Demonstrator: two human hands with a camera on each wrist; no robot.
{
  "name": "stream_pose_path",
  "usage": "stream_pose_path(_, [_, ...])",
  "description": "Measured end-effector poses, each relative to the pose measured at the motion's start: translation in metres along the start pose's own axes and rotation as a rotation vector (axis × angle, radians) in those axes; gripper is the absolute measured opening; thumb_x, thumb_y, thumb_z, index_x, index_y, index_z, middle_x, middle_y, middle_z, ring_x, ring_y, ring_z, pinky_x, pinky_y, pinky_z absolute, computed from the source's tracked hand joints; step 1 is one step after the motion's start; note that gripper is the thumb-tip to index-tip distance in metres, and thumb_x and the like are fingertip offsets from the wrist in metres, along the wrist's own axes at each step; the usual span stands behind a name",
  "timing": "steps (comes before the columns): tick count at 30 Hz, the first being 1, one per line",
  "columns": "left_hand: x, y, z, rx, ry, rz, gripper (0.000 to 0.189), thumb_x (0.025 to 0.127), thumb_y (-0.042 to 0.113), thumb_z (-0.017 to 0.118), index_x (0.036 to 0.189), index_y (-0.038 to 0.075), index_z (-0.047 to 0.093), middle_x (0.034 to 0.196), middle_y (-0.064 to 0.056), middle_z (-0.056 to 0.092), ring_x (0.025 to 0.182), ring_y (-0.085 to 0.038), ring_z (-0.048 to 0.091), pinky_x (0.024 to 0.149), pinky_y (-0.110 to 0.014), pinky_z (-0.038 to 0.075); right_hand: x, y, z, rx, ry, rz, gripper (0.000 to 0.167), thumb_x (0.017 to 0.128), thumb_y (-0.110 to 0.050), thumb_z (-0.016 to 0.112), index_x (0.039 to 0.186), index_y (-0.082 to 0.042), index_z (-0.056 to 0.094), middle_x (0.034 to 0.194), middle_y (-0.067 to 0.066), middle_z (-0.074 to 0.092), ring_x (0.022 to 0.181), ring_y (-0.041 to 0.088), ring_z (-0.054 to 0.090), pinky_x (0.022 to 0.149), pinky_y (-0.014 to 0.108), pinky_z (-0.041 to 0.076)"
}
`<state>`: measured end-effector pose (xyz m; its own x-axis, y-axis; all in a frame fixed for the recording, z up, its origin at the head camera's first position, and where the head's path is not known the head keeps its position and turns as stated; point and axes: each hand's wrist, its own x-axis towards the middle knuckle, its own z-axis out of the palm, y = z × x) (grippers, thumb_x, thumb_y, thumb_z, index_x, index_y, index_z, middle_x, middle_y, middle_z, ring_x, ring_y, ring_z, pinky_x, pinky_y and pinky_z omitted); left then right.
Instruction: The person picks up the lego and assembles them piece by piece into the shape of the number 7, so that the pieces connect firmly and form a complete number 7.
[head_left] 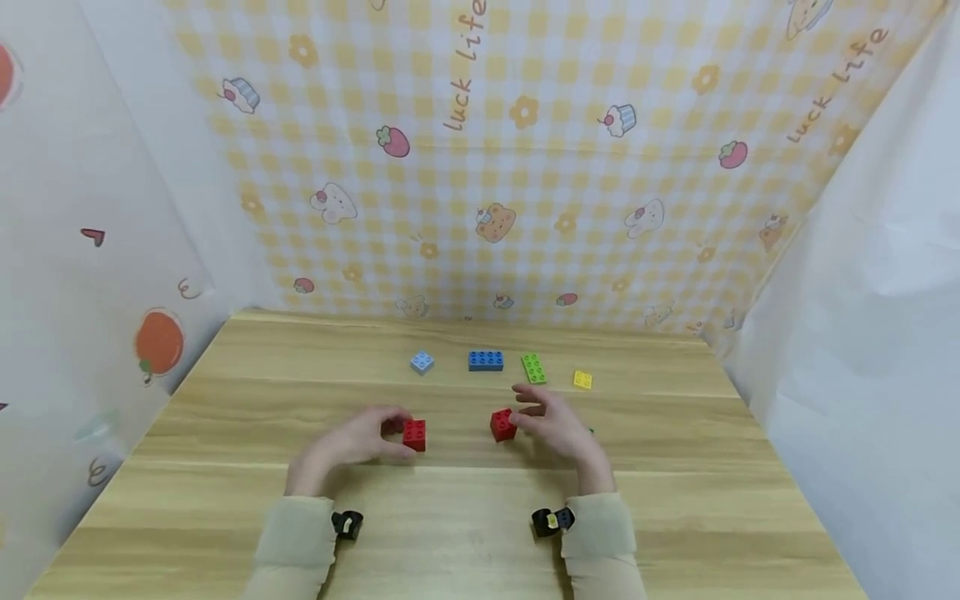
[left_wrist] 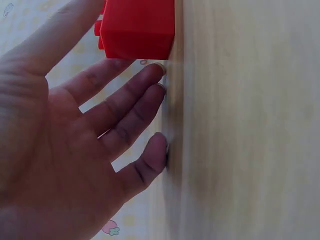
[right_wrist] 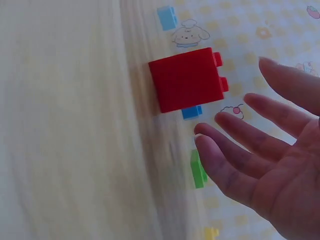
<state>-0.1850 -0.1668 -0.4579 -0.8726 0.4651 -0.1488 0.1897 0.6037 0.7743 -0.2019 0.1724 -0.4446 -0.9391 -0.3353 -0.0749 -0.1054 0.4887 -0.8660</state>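
Note:
My left hand [head_left: 367, 435] is spread around the left side of a red four-stud brick [head_left: 415, 435], thumb on the near side and fingers on the far side. In the left wrist view its fingers lie loosely extended, their tips low by the tabletop, with the red brick [left_wrist: 140, 30] beyond the thumb. My right hand [head_left: 553, 427] is at the right of a second red brick [head_left: 503, 425], which stands slightly turned on the table. The right wrist view shows the right fingers [right_wrist: 240, 160] relaxed and apart from that red brick [right_wrist: 187, 80].
Along the back of the wooden table [head_left: 465, 533] lie a light blue brick [head_left: 422, 362], a blue eight-stud brick [head_left: 486, 361], a lime green brick [head_left: 534, 368] and a yellow brick [head_left: 582, 379]. A small green piece [head_left: 591, 431] peeks out behind the right wrist. Patterned cloth hangs behind.

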Motion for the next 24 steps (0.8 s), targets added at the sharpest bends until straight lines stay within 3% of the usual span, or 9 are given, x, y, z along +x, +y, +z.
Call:
stream_pose_path(6, [-0.004, -0.006, 0.009, -0.006, 0.002, 0.025, 0.052, 0.08, 0.029, 0.082, 0.121, 0.004, 0.06, 0.107, -0.002, 0.062, 0.102, -0.023, 0.057, 0.09, -0.045, 0.047, -0.003, 0.01, 0.008, 0.005, -0.065, 0.003, 0.059, 0.092, -0.021, 0.07, 0.143, -0.005, 0.046, 0.139, 0.019, 0.051, 0.119, 0.036, 0.055, 0.096, 0.052, 0.045])
stream_pose_path(13, [-0.003, -0.005, 0.012, -0.088, 0.021, 0.035, 0.046, 0.08, 0.023, 0.082, 0.117, 0.005, 0.062, 0.095, -0.003, 0.061, 0.087, -0.021, 0.054, 0.075, -0.037, 0.046, -0.005, 0.011, 0.012, 0.002, -0.05, 0.021, 0.059, 0.09, -0.021, 0.073, 0.141, -0.004, 0.048, 0.135, 0.019, 0.053, 0.119, 0.037, 0.054, 0.097, 0.054, 0.043])
stream_pose_path(24, [0.01, -0.001, 0.012, -0.01, 0.086, 0.002, 0.039, 0.081, 0.027, 0.081, 0.113, 0.011, 0.066, 0.09, 0.001, 0.062, 0.081, -0.017, 0.056, 0.071, -0.037, 0.047, 0.001, 0.008, 0.011, -0.086, -0.024, 0.003, 0.056, 0.088, -0.017, 0.075, 0.138, -0.004, 0.052, 0.123, 0.012, 0.06, 0.112, 0.031, 0.057, 0.095, 0.051, 0.044])
